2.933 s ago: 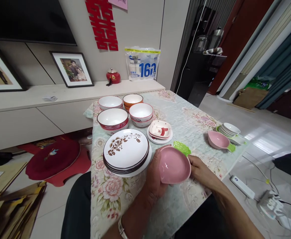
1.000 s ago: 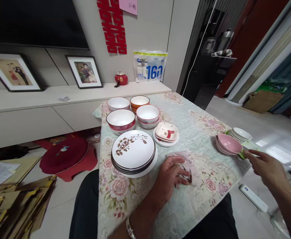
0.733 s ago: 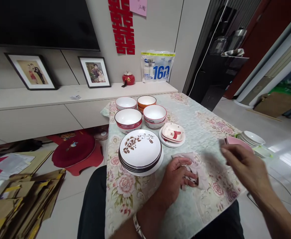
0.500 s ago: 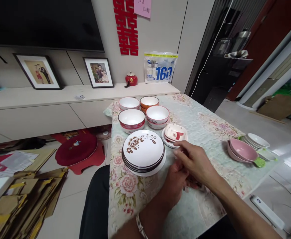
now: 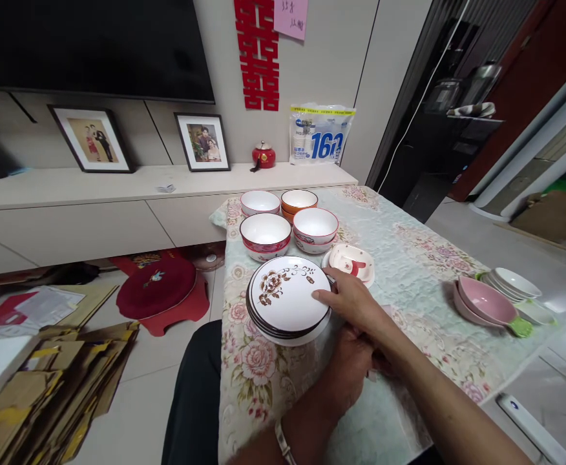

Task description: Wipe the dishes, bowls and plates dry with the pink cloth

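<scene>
A stack of white plates (image 5: 290, 303) with dark rims and a brown flower print stands near me on the table. My right hand (image 5: 355, 302) has the right rim of the top plate, its thumb over the upper face and the other fingers at the edge. Under my right wrist lies my left hand (image 5: 351, 365), fingers curled and mostly hidden, so what they hold, if anything, cannot be made out. Just behind my right fingers sits a small square dish (image 5: 353, 258) with a red cartoon print, on top of other small dishes.
Stacked bowls (image 5: 266, 229) stand behind the plates. Pink bowls (image 5: 486, 300) and small white bowls (image 5: 515, 284) are at the table's right. A flowered cloth (image 5: 258, 361) covers the table. A red stool (image 5: 159, 287) and flattened cardboard (image 5: 70, 387) lie to the left.
My right hand has moved left and forward from beside the small dishes onto the top plate's rim. My left hand stays low beneath it. The view has shifted slightly.
</scene>
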Demonstrator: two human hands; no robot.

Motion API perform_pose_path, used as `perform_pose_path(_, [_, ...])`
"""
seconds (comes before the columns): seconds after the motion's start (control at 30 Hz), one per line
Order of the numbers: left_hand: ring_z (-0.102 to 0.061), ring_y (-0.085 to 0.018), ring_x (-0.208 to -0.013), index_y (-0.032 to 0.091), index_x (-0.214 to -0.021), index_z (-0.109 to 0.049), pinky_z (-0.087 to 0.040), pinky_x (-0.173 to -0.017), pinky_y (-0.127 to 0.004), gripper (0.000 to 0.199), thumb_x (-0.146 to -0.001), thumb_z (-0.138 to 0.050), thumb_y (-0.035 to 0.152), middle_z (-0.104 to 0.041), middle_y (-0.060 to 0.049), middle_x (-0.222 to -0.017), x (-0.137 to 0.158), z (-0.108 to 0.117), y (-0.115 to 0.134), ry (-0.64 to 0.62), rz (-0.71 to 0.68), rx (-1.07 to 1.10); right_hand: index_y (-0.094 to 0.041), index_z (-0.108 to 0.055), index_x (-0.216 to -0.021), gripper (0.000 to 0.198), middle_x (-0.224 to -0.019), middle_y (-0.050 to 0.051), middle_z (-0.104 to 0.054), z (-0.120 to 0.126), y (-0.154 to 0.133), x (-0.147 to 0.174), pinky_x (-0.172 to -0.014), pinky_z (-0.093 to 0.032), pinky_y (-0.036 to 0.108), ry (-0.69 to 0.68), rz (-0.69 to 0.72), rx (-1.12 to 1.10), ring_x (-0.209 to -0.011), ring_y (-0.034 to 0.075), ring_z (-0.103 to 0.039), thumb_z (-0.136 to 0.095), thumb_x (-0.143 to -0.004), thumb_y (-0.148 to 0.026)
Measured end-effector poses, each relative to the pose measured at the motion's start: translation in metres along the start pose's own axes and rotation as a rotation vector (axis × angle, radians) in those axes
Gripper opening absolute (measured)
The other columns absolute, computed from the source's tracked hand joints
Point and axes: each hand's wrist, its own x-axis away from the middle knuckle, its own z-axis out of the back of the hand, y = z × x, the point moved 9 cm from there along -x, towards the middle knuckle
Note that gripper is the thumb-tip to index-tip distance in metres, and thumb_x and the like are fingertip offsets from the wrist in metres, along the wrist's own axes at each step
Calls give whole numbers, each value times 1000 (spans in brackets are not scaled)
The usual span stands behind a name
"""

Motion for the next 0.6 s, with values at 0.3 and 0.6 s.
perform_pose_path(0.3, [-56,-14,-53,17,-86,-67,-45,-51,-27,19,-74,-69,32,-64,-2,-65,-1,-3,-3,-32,26,-55,-13,-69,-117,40,-91,7,-71,4,3,2,-69,-39,31,11,30,-44,-78,22,-59,-65,-81,-29])
perform_pose_path(0.6, [-56,-15,-53,17,-112,-65,-47,-52,-30,41,-71,-66,25,-68,-3,-74,-2,-3,-2,-28,14,-33,-18,-63,-90,19,-54,-9,-45,6,25,18,-46,-36,25,91,-134,-464,-44,12,-48,-61,-80,-34])
